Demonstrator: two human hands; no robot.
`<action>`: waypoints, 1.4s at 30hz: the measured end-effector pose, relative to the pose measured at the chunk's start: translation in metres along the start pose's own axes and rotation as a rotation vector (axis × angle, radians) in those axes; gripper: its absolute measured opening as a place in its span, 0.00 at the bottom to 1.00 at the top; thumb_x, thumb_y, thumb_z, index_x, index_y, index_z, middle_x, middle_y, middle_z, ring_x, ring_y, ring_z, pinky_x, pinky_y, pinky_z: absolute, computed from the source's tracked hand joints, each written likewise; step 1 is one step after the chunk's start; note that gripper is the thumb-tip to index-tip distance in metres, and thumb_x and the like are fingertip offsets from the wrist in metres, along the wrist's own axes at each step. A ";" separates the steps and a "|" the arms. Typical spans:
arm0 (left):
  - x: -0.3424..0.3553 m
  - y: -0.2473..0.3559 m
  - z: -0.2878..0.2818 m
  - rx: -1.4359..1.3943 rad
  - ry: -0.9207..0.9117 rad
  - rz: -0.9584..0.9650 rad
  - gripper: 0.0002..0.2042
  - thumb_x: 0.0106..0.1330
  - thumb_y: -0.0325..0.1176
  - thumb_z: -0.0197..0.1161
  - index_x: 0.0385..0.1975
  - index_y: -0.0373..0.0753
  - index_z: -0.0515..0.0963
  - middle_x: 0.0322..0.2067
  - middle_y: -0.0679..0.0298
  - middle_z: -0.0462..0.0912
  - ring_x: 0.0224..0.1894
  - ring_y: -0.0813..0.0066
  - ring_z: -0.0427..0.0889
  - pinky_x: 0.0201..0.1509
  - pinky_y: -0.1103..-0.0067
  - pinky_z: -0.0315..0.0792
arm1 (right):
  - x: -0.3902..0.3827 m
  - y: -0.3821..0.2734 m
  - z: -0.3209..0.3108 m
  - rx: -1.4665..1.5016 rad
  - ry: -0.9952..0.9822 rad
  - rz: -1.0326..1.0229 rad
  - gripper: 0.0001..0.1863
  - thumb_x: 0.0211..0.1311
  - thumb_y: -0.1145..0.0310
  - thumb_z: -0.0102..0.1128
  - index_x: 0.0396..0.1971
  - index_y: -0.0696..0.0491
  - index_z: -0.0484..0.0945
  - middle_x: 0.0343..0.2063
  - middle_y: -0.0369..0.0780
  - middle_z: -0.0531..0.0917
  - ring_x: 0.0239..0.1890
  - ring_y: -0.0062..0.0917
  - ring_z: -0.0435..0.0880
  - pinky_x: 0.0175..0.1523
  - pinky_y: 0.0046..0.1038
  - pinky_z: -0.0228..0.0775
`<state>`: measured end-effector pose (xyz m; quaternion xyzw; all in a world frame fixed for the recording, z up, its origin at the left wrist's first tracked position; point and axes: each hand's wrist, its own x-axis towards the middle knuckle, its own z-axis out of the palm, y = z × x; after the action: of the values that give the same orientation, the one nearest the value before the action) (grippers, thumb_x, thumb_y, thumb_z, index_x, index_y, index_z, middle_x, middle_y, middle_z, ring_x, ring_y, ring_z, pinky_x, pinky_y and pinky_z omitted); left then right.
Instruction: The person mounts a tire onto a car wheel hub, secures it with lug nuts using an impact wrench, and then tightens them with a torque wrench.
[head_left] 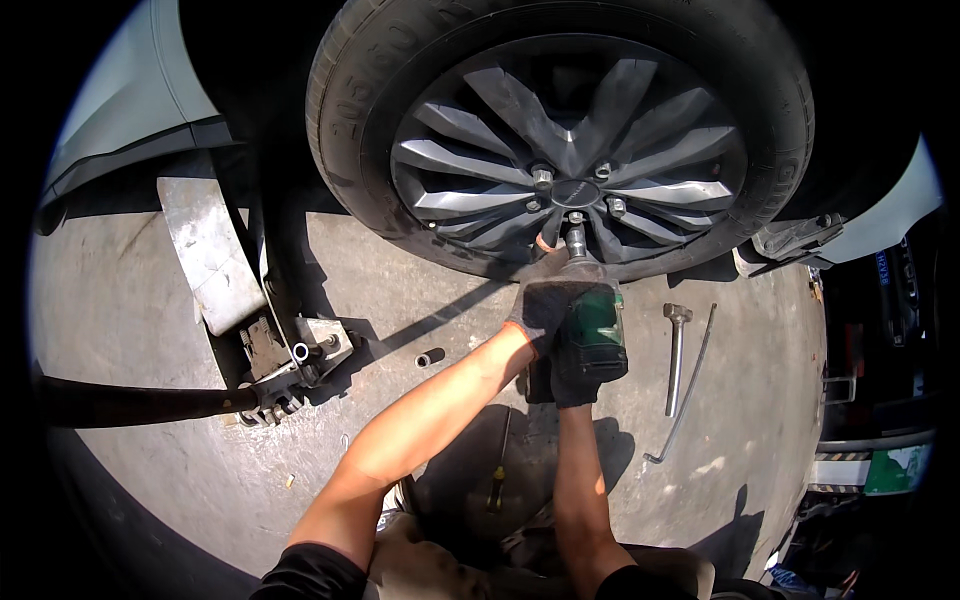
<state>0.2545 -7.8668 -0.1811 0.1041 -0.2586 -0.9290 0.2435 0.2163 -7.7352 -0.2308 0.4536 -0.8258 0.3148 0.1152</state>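
Observation:
A cordless impact wrench (597, 325), dark with a green section, points at the wheel (470, 205). My gloved left hand (543, 302) is closed around its front left side, one finger reaching up beside the socket (577, 240). Below, my gloved right hand (575, 388) is wrapped round the handle, partly hidden by the tool's rear. The socket's end is at the lowest lug nut (575, 217); whether it is seated on it I cannot tell. Several other lug nuts surround the centre cap (575, 193). A black tyre (350, 150) encircles the grey alloy spokes.
On the concrete floor to the left stands a floor jack (215, 260) with a long dark handle (150, 402). A loose socket (423, 361) and a screwdriver (497, 485) lie nearer me. At right are a hammer-like metal tool (674, 360) and a thin bent rod (685, 395).

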 end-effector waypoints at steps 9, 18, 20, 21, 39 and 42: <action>0.023 0.006 -0.031 -0.300 -0.054 -0.072 0.14 0.65 0.29 0.61 0.50 0.36 0.74 0.39 0.61 0.82 0.40 0.71 0.83 0.45 0.75 0.80 | 0.041 -0.015 -0.007 0.004 -0.104 0.088 0.17 0.55 0.68 0.64 0.46 0.52 0.81 0.42 0.40 0.85 0.43 0.31 0.84 0.47 0.33 0.76; 0.015 0.030 0.029 0.790 0.220 -0.017 0.23 0.54 0.38 0.72 0.48 0.35 0.76 0.36 0.61 0.83 0.38 0.73 0.83 0.43 0.77 0.78 | 0.018 0.045 0.051 0.295 0.100 0.254 0.22 0.61 0.62 0.61 0.53 0.53 0.74 0.49 0.40 0.80 0.51 0.26 0.78 0.54 0.29 0.71; 0.015 0.031 0.013 0.803 0.234 0.033 0.26 0.48 0.39 0.75 0.47 0.35 0.77 0.35 0.62 0.83 0.36 0.75 0.82 0.41 0.78 0.77 | 0.024 0.009 0.047 0.195 0.054 0.224 0.24 0.63 0.59 0.60 0.56 0.53 0.72 0.52 0.40 0.78 0.54 0.26 0.76 0.57 0.29 0.69; 0.014 0.028 0.008 0.740 0.227 0.028 0.26 0.48 0.39 0.75 0.47 0.35 0.77 0.35 0.61 0.83 0.36 0.74 0.82 0.41 0.77 0.77 | 0.027 -0.002 0.044 0.171 -0.006 0.231 0.24 0.63 0.59 0.60 0.56 0.53 0.72 0.52 0.40 0.78 0.54 0.26 0.76 0.56 0.29 0.69; -0.020 0.037 -0.008 0.148 0.134 0.012 0.13 0.59 0.32 0.69 0.41 0.33 0.81 0.34 0.64 0.84 0.32 0.76 0.83 0.37 0.78 0.78 | -0.011 0.036 0.048 1.574 -0.143 0.538 0.25 0.68 0.51 0.49 0.58 0.53 0.70 0.49 0.44 0.80 0.49 0.36 0.81 0.53 0.42 0.76; -0.010 0.058 -0.025 -0.153 0.049 -0.242 0.16 0.62 0.35 0.66 0.46 0.33 0.79 0.36 0.63 0.84 0.33 0.74 0.83 0.39 0.75 0.79 | 0.015 0.020 0.046 2.120 -0.225 0.775 0.23 0.65 0.53 0.54 0.53 0.54 0.74 0.44 0.44 0.82 0.43 0.35 0.83 0.45 0.40 0.79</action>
<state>0.2945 -7.9159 -0.1707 0.1382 -0.1666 -0.9657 0.1432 0.1961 -7.7668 -0.2675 0.0621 -0.2332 0.8274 -0.5071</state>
